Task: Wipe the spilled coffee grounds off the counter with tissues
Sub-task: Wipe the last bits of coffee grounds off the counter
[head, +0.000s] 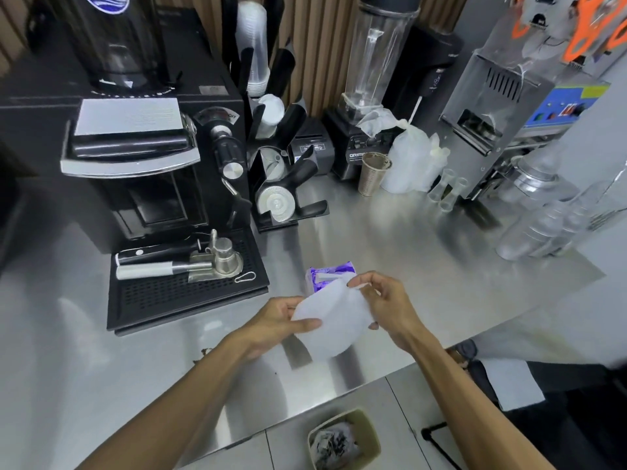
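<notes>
A white tissue [330, 320] is held up above the steel counter [407, 252], between both hands. My left hand [274, 322] pinches its left edge with thumb and fingers. My right hand [385, 300] pinches its upper right edge. Just behind the tissue lies a purple and white tissue pack [330, 274] on the counter. A few dark specks lie on the counter near the front edge [275, 373]; no larger patch of grounds is plain to see.
A black espresso machine [142, 171] with a drip tray [183, 286] holding portafilters stands at the left. A cup and lid holder [278, 184], blender [369, 96], metal cup [373, 174] and sealing machine [509, 106] line the back. A bin with crumpled waste [342, 439] sits on the floor below.
</notes>
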Action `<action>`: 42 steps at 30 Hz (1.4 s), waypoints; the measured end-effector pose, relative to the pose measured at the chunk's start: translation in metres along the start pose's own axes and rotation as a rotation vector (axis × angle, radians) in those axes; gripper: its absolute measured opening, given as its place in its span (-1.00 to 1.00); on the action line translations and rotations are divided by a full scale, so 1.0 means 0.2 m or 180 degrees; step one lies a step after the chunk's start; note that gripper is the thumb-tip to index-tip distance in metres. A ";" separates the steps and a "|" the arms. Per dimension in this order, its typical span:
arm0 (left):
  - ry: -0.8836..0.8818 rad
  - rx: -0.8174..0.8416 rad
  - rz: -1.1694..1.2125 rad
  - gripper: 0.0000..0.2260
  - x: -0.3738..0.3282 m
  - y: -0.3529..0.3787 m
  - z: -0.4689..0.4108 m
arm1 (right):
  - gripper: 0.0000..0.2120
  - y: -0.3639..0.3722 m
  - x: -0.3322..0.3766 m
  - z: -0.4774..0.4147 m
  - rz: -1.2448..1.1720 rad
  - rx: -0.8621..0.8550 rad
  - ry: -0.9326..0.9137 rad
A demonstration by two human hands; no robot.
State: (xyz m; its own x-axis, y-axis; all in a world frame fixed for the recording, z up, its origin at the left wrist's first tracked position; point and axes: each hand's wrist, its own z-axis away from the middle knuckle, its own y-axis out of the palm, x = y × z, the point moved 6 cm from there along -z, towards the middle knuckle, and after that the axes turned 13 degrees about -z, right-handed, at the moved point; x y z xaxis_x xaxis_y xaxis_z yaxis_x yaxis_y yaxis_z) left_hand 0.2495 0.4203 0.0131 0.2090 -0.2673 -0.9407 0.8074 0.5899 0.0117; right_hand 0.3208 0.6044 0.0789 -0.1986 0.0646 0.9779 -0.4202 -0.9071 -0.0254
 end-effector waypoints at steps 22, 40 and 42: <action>-0.0321 -0.2224 -0.1223 -0.87 0.15 -0.42 0.24 | -0.72 0.36 -0.36 -0.21 0.1260 0.0984 -0.0733; 0.0023 -0.1768 -0.2646 -0.75 0.02 -0.28 -0.13 | -0.83 0.13 -0.32 -0.45 0.1829 0.0731 -0.0835; 0.0090 -0.1715 -0.3141 -0.81 -0.02 -0.28 -0.18 | -0.73 0.14 -0.32 -0.47 0.2047 0.0859 -0.0917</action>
State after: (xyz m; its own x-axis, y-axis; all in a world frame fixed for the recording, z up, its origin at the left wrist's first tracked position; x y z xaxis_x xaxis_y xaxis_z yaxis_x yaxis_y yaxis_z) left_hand 0.1839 0.4156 0.0042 -0.4079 -0.7859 -0.4648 0.2673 0.3839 -0.8838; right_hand 0.2381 0.6139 -0.0032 -0.0765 -0.5899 0.8038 -0.0608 -0.8019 -0.5943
